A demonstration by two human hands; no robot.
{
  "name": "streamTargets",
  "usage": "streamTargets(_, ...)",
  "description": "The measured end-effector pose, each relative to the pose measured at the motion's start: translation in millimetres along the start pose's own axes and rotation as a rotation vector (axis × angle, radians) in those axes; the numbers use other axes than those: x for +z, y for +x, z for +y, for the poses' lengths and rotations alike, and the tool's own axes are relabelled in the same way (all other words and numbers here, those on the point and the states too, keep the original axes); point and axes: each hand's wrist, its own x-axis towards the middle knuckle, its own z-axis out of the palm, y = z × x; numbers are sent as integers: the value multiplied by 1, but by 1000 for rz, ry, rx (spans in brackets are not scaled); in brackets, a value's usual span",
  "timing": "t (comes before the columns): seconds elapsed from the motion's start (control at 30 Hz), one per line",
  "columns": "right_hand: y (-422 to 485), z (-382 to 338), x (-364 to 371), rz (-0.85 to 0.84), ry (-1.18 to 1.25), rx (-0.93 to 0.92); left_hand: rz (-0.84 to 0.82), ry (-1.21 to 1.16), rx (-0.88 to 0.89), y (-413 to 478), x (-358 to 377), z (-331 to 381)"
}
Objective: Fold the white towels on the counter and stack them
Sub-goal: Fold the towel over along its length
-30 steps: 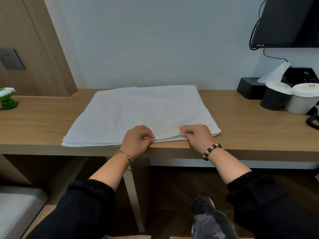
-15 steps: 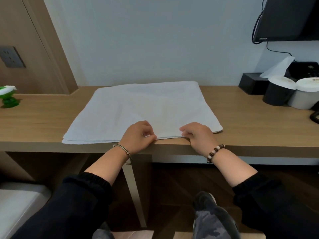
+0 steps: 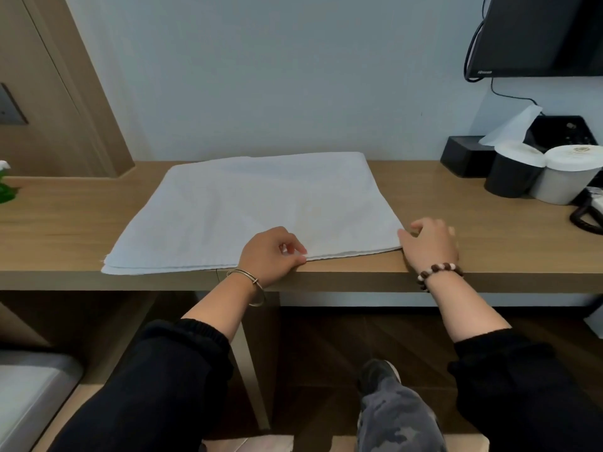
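A white towel (image 3: 261, 210), folded in layers, lies flat on the wooden counter (image 3: 489, 243), its near edge close to the counter's front edge. My left hand (image 3: 267, 256) sits at the middle of that near edge, with its curled fingers and thumb pinching the towel's edge. My right hand (image 3: 430, 243) rests on the counter just beyond the towel's near right corner. Its fingers are loosely curled and its thumb touches the corner.
At the back right stand a black tissue box (image 3: 466, 154), a black cup (image 3: 512, 171) and a white cup (image 3: 567, 177) with paper lids, and a phone cord (image 3: 584, 216). A screen (image 3: 538, 34) hangs above. A green object (image 3: 6, 187) is at far left.
My right hand slid right along the towel's near edge, from the middle to the near right corner. My left hand stayed at the middle of the edge.
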Motion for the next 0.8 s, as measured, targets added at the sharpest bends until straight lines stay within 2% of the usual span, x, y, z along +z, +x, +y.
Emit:
streamTargets(0.1, 2, -4, -1, -41, -119, -7, 10, 6, 4, 0, 1, 0)
streamTargets(0.17, 1, -13, 1, 46, -212, -67, 16, 16, 11, -1, -1, -1)
streamTargets(0.23, 1, -29, 6, 126, -209, -219, 16, 27, 23, -2, -2, -1)
streamTargets(0.27, 1, -41, 9, 100, -160, -311, 16, 27, 25, -2, -2, -1)
streamTargets(0.33, 3, -65, 18, -59, -88, -444, 13, 9, 22, -2, -2, 0)
streamTargets(0.47, 6, -80, 42, -376, -296, -499, 12, -1, 21, 0, -4, -1)
streamTargets(0.53, 8, -76, 48, -412, -347, -487, 9, 66, 59, 0, -8, -2)
streamTargets(0.63, 8, -74, 49, -411, -353, -476, -20, 422, 306, -2, -13, -8)
streamTargets(0.67, 8, -74, 49, -410, -355, -473, -42, 477, 358, -3, -15, -9)
streamTargets(0.8, 7, -73, 51, -404, -351, -474, -163, 520, 341, 1, -24, -3)
